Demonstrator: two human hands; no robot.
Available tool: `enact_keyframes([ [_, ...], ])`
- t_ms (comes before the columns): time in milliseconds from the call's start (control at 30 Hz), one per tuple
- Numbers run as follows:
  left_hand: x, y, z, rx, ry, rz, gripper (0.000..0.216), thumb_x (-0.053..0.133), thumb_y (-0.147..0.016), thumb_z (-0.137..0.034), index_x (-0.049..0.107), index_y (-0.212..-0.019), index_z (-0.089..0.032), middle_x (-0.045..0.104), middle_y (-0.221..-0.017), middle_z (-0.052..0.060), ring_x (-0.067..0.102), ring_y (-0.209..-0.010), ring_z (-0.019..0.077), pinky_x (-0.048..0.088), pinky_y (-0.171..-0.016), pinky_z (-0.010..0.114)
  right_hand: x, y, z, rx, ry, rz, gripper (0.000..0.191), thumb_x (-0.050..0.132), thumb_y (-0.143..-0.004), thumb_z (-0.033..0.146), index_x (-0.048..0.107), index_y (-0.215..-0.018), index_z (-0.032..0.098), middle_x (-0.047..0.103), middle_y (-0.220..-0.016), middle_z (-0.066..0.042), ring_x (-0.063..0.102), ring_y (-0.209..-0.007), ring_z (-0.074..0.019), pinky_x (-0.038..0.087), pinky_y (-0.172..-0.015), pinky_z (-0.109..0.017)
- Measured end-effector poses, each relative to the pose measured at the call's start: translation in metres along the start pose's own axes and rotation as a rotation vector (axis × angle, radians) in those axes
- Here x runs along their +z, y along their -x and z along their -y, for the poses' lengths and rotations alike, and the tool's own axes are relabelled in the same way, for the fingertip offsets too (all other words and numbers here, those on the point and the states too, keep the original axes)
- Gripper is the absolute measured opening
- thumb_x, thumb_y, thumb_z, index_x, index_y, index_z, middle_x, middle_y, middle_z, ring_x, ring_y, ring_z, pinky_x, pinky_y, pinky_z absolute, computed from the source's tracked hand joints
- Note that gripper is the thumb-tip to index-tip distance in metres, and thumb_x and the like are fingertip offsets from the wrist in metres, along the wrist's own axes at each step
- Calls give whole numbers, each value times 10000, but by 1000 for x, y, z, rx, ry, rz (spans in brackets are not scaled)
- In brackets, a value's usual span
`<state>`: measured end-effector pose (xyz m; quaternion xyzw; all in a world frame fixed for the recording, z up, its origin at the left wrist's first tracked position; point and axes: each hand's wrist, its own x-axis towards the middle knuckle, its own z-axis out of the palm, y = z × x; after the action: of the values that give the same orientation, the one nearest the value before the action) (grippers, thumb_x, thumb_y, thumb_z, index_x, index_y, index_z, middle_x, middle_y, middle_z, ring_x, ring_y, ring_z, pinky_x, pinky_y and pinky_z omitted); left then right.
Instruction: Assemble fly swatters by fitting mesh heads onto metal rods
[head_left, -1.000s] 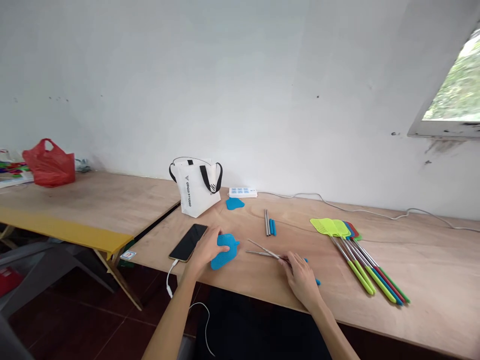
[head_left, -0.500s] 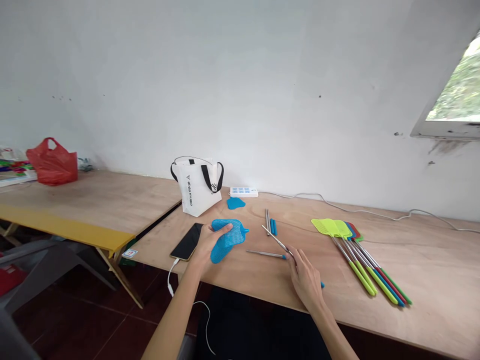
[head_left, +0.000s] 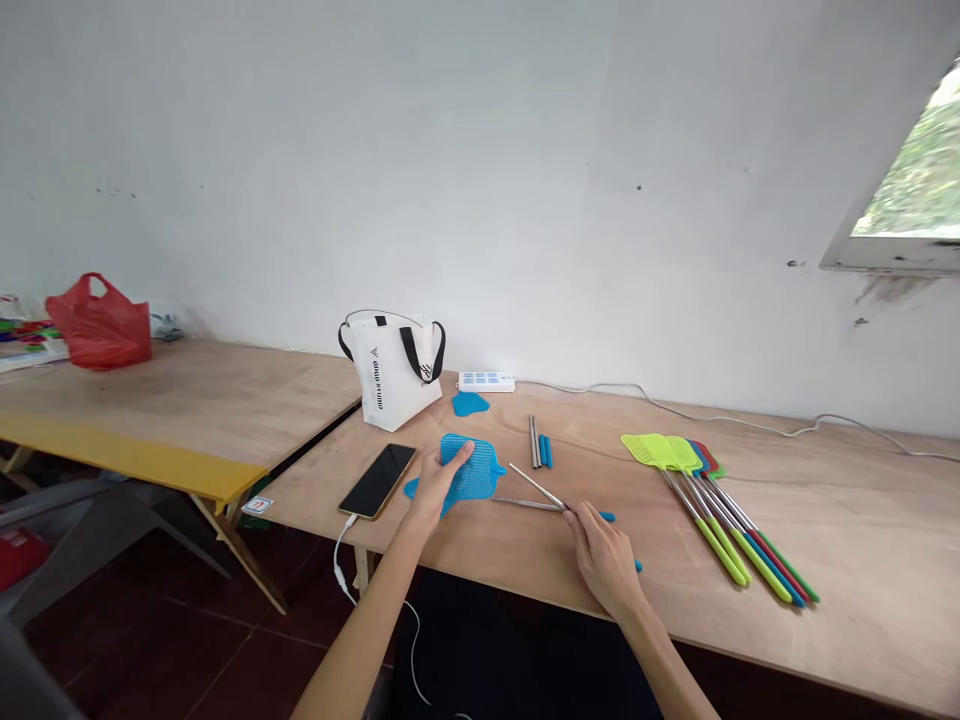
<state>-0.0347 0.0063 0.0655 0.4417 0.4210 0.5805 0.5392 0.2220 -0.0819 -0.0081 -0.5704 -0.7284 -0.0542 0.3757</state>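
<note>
My left hand (head_left: 439,482) is closed on a blue mesh fly swatter head (head_left: 480,468), thumb on top, its short socket facing right. More blue mesh (head_left: 412,488) shows under the hand; I cannot tell whether it is a second head in the grip. My right hand (head_left: 606,550) is closed round a metal swatter rod (head_left: 536,486) whose bare tip points up and left, close to the socket but apart from it; a blue end (head_left: 638,566) shows beside the palm. Behind it lies another rod (head_left: 517,503) with a blue grip (head_left: 607,517).
Loose metal tubes (head_left: 534,442) and blue grips (head_left: 547,451) lie farther back, near another blue swatter head (head_left: 470,403). Assembled fly swatters (head_left: 712,510) lie at right. A phone (head_left: 379,481) on a cable, a white bag (head_left: 397,375) and a power strip (head_left: 486,381) are at left and back.
My left hand has moved right with the blue head and turned it. My right hand has shifted slightly left, bringing the rod's tip nearer to the socket.
</note>
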Motion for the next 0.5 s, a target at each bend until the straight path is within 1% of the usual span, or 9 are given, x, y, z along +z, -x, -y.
enact_keyframes([
  [167,-1,-1,-2,11,16,8,487,874,-616,-588,629,-674,-170,723,-763,40,689,-734,181,574,-717,289,-2,0,1,2,-23,30,392,249,-1090,380,576,-918,248,659,-820,-26,650,-710,-167,397,-583,-252],
  [233,0,1,-4,15,2,9,495,870,-612,-598,624,-676,-173,711,-738,35,688,-731,188,570,-700,289,-3,0,3,-13,-22,38,386,251,-1090,383,589,-963,248,662,-827,-26,657,-717,-172,404,-588,-252],
  [333,0,3,-7,16,-14,0,504,870,-607,-599,604,-683,-177,671,-685,9,654,-668,166,554,-665,276,-4,0,4,-36,-2,44,391,251,-1091,380,612,-1023,247,678,-851,-32,668,-726,-174,403,-579,-250],
  [400,0,4,-8,18,-31,-2,499,871,-612,-589,600,-697,-178,658,-681,3,629,-641,155,542,-642,267,-5,-1,5,-45,13,42,404,247,-1091,378,626,-1057,242,689,-866,-38,674,-731,-172,406,-579,-249],
  [500,-4,3,-8,19,-95,-1,480,865,-629,-576,615,-725,-177,660,-699,12,620,-640,162,529,-613,264,-5,-1,6,-55,32,53,408,257,-1090,374,640,-1129,240,708,-918,-50,690,-772,-169,417,-587,-245],
])
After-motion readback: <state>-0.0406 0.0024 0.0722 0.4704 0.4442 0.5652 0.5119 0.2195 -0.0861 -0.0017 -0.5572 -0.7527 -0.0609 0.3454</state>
